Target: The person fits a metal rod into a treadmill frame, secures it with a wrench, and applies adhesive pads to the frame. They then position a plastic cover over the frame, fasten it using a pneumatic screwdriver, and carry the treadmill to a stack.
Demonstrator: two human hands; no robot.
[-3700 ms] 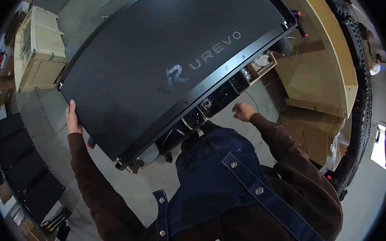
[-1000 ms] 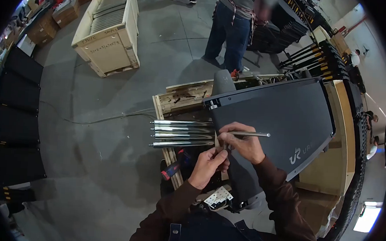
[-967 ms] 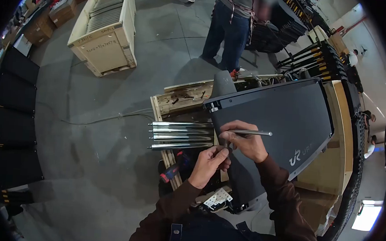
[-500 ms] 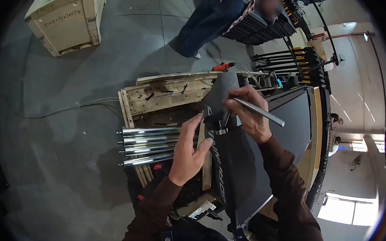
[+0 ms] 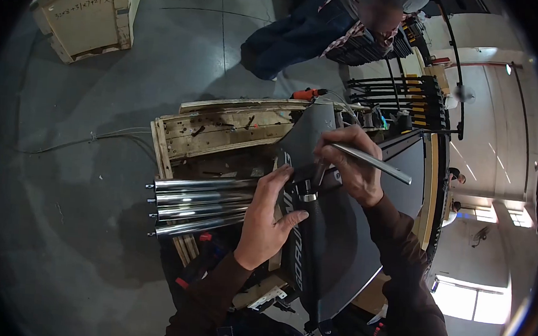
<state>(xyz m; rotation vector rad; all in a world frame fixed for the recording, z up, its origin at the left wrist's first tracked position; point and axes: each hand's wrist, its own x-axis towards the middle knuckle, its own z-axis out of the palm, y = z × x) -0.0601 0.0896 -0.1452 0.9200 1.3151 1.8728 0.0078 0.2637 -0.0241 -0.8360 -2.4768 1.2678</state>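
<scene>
My right hand (image 5: 356, 164) is closed around a silver wrench (image 5: 383, 165), whose long handle points away to the right. Below the fingers, a short metal piece slants toward a shiny metal fitting (image 5: 309, 197) on a dark grey machine frame (image 5: 323, 239) with white lettering along its side. Whether the wrench sits on the fitting is hard to make out. Fingers stretched and thumb apart, my left hand (image 5: 267, 223) is open beside the lettered side, its fingertips at the frame's edge near the fitting.
Several chrome rollers (image 5: 198, 214) lie left of my hand, beside a wooden crate (image 5: 222, 131). An orange power tool (image 5: 308, 94) rests on the crate's far edge. Another person (image 5: 295, 37) stands beyond it. A large marked crate (image 5: 81, 18) is at far left.
The view has shifted slightly. My left hand has moved a little closer to the fitting, and the wrench handle reaches farther right. The other person has leaned forward.
</scene>
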